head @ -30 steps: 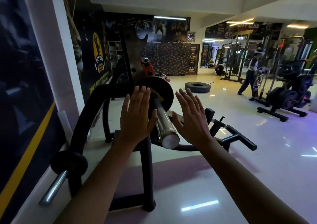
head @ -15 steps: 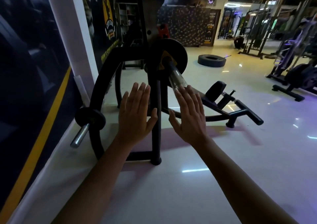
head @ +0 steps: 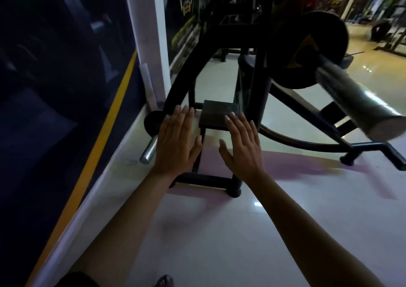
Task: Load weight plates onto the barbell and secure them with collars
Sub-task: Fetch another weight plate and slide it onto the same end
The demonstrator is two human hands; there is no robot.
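A chrome barbell sleeve (head: 356, 98) juts toward me at the upper right, with one black weight plate (head: 309, 49) with a yellow mark seated on it against the rack. My left hand (head: 176, 140) and my right hand (head: 242, 142) are held out flat, fingers apart and palms down, holding nothing, well below and left of the sleeve. Beyond my fingertips sits a dark square pad (head: 218, 115) on the rack's lower frame. A small black plate (head: 153, 123) sits on a low chrome peg (head: 149, 151) just left of my left hand.
The black rack frame (head: 261, 84) with its curved tube (head: 182, 75) and floor feet (head: 234, 190) stands right ahead. A dark wall with a yellow stripe (head: 103, 130) runs along the left. Glossy white floor (head: 219, 231) spreads below; a tyre (head: 381, 31) lies far back right.
The view has tilted downward and closer to the rack; the sleeve now sits at the upper right. Both open hands have dropped from beside the sleeve to low over the rack's base.
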